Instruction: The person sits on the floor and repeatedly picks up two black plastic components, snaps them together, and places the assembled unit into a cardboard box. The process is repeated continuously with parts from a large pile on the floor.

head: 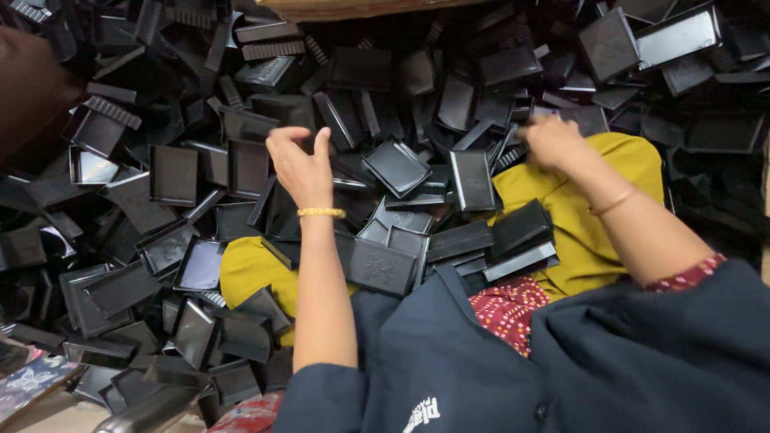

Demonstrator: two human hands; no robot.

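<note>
Head view, looking down: a huge heap of black trays [172, 172] fills nearly the whole picture, jumbled at every angle, some face up, some on edge, spreading from the far left to the far right. That pile looks barely dented, so by my reading most of the work is left. Next in size, the yellow cloth [593, 232] over the lap, with a small batch of trays lying on it between the arms, a loose lap stack [489, 240] near the right forearm. That is about all that looks gathered so far. Left hand [301, 164] is raised over the heap, thumb and fingers pinched on the edge of a dark piece [309, 143], probably one tray, hard to make out. Right hand [553, 140] is blurred, curled down into the pile by a ribbed piece [513, 154]; whether it grips anything, I cannot tell.
</note>
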